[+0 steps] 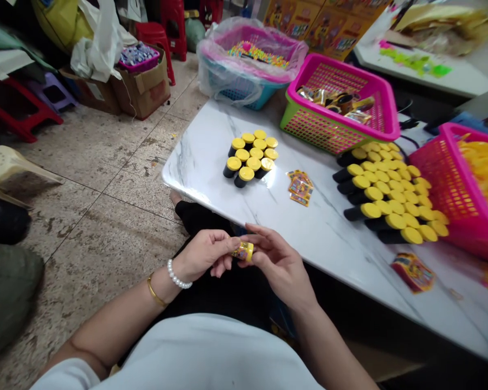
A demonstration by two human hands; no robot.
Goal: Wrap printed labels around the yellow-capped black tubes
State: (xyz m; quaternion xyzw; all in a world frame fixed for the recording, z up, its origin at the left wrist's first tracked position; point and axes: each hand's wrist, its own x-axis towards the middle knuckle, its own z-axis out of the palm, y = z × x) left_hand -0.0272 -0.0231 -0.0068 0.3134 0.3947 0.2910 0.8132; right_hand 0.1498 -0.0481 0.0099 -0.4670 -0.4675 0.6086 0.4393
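Note:
Over my lap, just off the table's near edge, my left hand (215, 252) grips a small tube with a yellow cap and a colourful printed label (243, 251). My right hand (280, 265) curls around the capped end, thumb and fingers touching it. On the white marbled table (203, 146), a group of black tubes with yellow caps (253, 164) stands upright. To its right lies a small pile of printed labels (300, 187). A larger block of yellow-capped black tubes (394, 195) is farther right, with a stack of printed labels (413, 272) in front of it.
A pink and green basket (341, 132) with wrapped tubes stands at the back. Beside it is a plastic-lined basket (248, 92) of small colourful pieces. A pink basket (447, 168) of yellow parts sits at the right. Cardboard boxes (144, 92) and stools (14, 108) occupy the floor leftward.

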